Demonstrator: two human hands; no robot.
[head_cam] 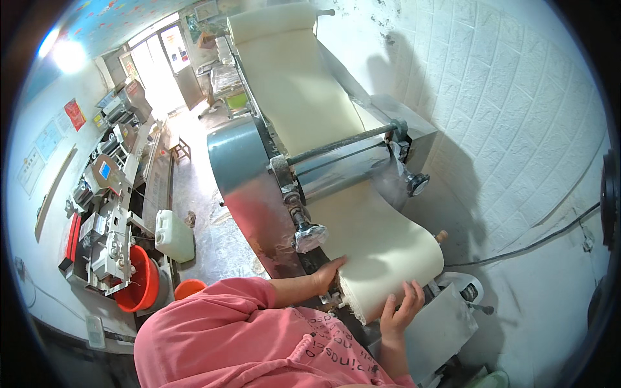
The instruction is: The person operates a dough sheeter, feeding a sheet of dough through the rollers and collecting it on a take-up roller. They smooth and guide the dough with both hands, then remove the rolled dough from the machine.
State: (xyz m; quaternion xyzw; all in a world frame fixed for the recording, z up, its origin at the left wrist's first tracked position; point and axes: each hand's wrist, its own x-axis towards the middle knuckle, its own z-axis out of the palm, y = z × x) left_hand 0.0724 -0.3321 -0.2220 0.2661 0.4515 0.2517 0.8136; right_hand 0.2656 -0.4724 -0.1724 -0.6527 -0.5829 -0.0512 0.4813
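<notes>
A thick roll of pale dough sheet (388, 266) lies before me at the front of a dough sheeting machine. Its sheet comes down from the polished metal roller (344, 169). At the roll's left end, my left hand (331, 275) touches the edge of the sheet; part of its grip is hidden. My right hand (403, 306) rests on the near face of the roll with its fingers apart. Layered, ragged dough edges show at the left end. A wooden-looking rod end (441, 236) sticks out at the right. Behind the roller, more dough sheet (310, 87) runs up to a second roll (271, 22).
Handwheels (310, 237) flank the roller, the left one wrapped in plastic. A curved machine guard (237, 160) stands on the left, a white brick-patterned wall (485, 97) on the right. Left on the floor are a jerrycan (173, 235) and a red bucket (138, 283). A cable (524, 250) crosses the right.
</notes>
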